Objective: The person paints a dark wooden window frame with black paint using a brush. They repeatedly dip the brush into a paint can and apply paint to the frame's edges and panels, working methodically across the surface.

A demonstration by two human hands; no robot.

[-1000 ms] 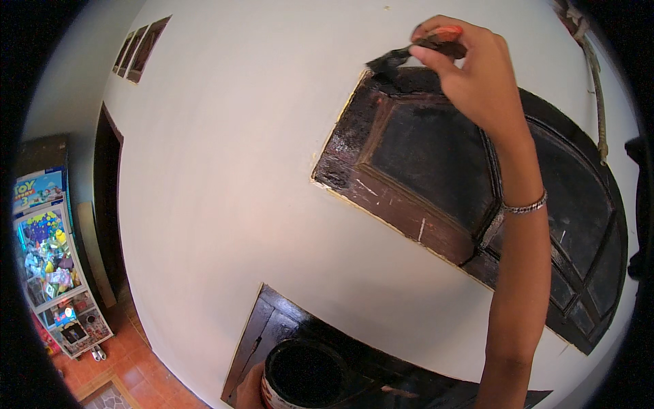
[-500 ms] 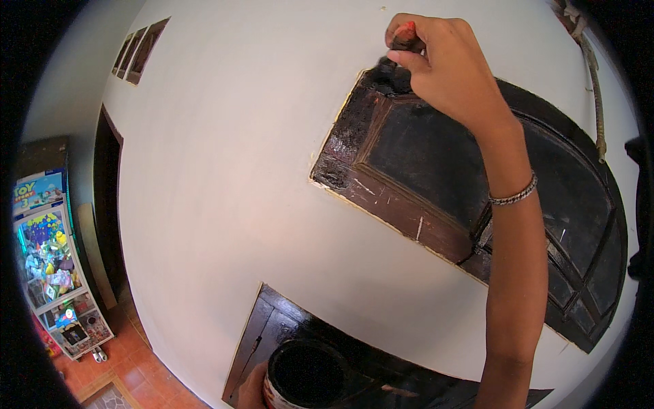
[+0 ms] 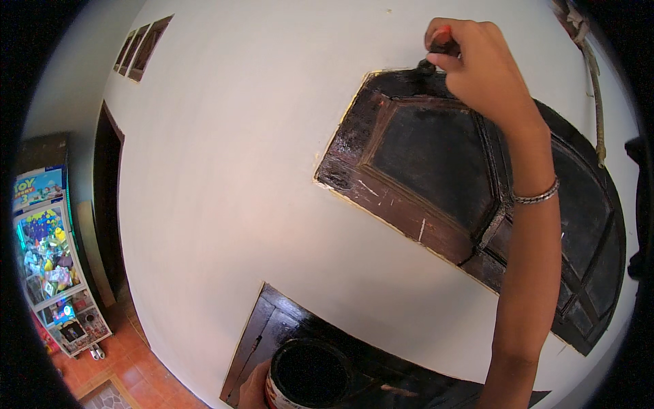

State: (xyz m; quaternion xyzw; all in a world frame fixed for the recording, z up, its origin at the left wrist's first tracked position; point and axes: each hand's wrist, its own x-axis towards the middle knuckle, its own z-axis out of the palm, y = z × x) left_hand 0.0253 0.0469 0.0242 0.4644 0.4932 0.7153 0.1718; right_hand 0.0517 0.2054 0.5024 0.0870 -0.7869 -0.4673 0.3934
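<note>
My right hand [image 3: 477,65] is closed on a paintbrush [image 3: 443,39] with a red, paint-darkened handle. Its black bristles touch the upper frame of a dark arched wooden panel [image 3: 429,163] set in the white wall [image 3: 225,150]. Wet black paint glistens along the panel’s left edge, while reddish-brown wood shows along its bottom rail. My left hand [image 3: 253,383], at the bottom and partly hidden, is wrapped round an open can of black paint [image 3: 306,371]. Behind the can is a lower dark wooden door or shutter [image 3: 262,310].
At left stand a lit claw machine [image 3: 44,252] with colourful toys and a dark doorway [image 3: 109,198], above a red tiled floor [image 3: 139,365]. Small window openings [image 3: 143,51] are high on the left. A weathered pole [image 3: 598,109] runs down the far right.
My right hand first moved left along the panel’s top edge, then back to the right with the brush, which now points more downward than a second ago. The can stays about where it was.
</note>
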